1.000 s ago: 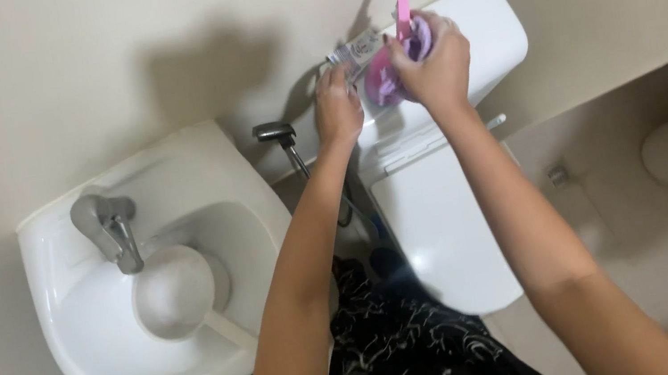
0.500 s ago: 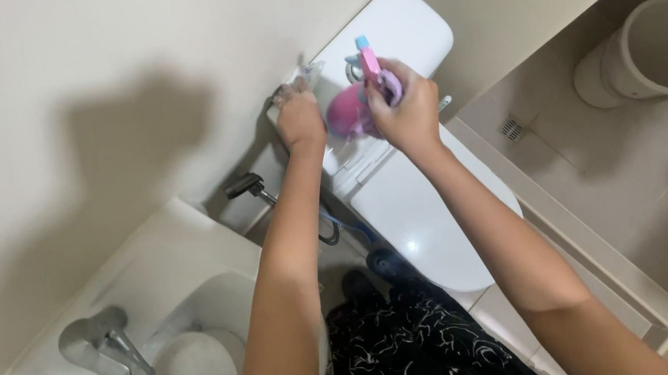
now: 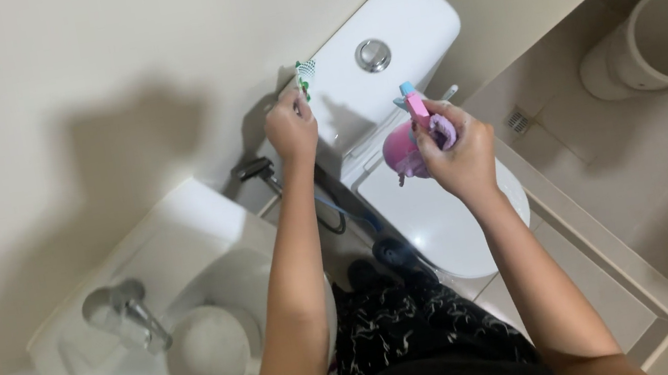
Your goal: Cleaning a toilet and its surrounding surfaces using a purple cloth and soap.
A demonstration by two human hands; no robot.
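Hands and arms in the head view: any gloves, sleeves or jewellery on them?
Both the left hand and the right hand are bare, with no gloves. Both forearms are uncovered, no sleeves in sight. No watch, ring or bracelet shows. Below them is dark clothing with a white pattern.

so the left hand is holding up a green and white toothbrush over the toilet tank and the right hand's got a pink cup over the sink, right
Not quite. The head view shows the right hand holding the pink cup over the closed toilet lid, not over the sink. The rest holds: the left hand holds a green and white toothbrush by the toilet tank.
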